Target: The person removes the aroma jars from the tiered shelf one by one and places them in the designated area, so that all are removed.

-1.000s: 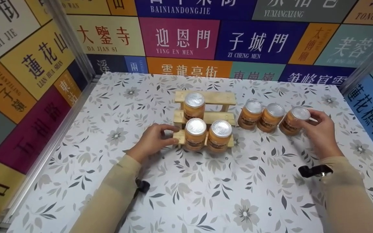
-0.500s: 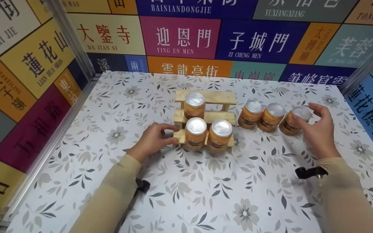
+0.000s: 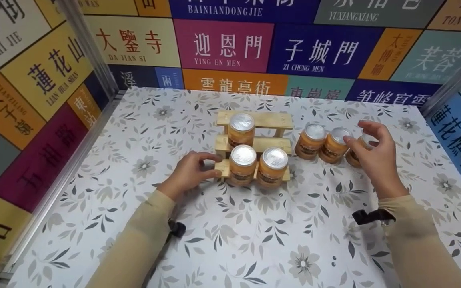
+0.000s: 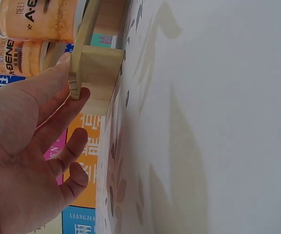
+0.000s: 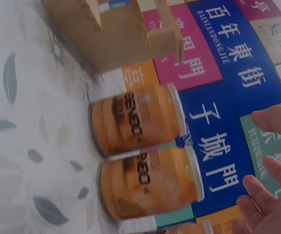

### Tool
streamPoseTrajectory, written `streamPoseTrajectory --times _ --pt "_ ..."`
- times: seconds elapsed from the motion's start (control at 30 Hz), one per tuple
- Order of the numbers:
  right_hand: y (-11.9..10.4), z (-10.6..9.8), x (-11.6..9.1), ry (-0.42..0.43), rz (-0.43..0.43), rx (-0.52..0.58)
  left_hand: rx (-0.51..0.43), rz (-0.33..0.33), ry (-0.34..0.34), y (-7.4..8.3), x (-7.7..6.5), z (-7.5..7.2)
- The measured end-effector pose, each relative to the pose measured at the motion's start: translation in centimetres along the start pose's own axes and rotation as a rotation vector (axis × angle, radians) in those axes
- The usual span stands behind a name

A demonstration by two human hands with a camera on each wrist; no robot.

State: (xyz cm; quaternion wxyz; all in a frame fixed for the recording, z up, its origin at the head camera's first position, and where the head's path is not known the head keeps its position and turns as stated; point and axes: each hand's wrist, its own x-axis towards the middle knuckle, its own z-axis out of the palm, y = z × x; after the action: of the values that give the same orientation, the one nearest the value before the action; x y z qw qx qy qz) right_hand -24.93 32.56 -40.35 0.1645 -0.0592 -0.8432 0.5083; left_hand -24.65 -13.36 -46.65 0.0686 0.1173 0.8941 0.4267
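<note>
A small three-step wooden rack (image 3: 272, 143) stands mid-table. One orange can with a silver lid (image 3: 241, 134) is on its middle step at the left, and two more cans, a left one (image 3: 242, 170) and a right one (image 3: 271, 172), are on the lowest step. My left hand (image 3: 186, 172) pinches the left end of the lowest step (image 4: 77, 68) between thumb and fingers. Right of the rack are three matching cans: a near one (image 3: 310, 146), a middle one (image 3: 331, 151) and an outer one (image 3: 353, 158), partly hidden behind my right hand (image 3: 380, 160). That hand hovers with spread fingers, holding nothing.
The table (image 3: 230, 240) has a white cloth with grey leaves and flowers. Panels of coloured signs (image 3: 222, 46) wall it at the back and both sides. A black strap with a small device (image 3: 374, 217) is on the right wrist.
My right hand has let go of the outermost can and moved left, over the cans beside the rack. The left hand keeps its hold on the rack, and the cans stay put.
</note>
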Motion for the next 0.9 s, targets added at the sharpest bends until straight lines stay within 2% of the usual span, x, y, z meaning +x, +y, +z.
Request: streamPoseTrajectory --times 0.13,0.4,0.57,0.73,0.9 --pt "-0.5 1.2 -0.4 -0.038 -0.059 0.051 0.0 0.01 0.006 0.0 -0.1 0.0" --pt "-1.8 2.8 -1.2 -0.189 -0.129 0.082 -0.017 -0.008 0.0 0.1 0.0 0.1" --pt "-2.5 3.7 -1.7 -0.265 -0.142 0.109 -0.01 -0.005 -0.004 0.0 0.0 0.1" --pt "-3.6 4.7 -2.1 -0.327 -0.158 0.077 -0.009 -0.006 -0.008 0.0 0.1 0.0" --pt "-4.9 5.7 -2.0 -0.468 -0.136 0.055 -0.004 0.008 -0.006 -0.1 0.1 -0.1"
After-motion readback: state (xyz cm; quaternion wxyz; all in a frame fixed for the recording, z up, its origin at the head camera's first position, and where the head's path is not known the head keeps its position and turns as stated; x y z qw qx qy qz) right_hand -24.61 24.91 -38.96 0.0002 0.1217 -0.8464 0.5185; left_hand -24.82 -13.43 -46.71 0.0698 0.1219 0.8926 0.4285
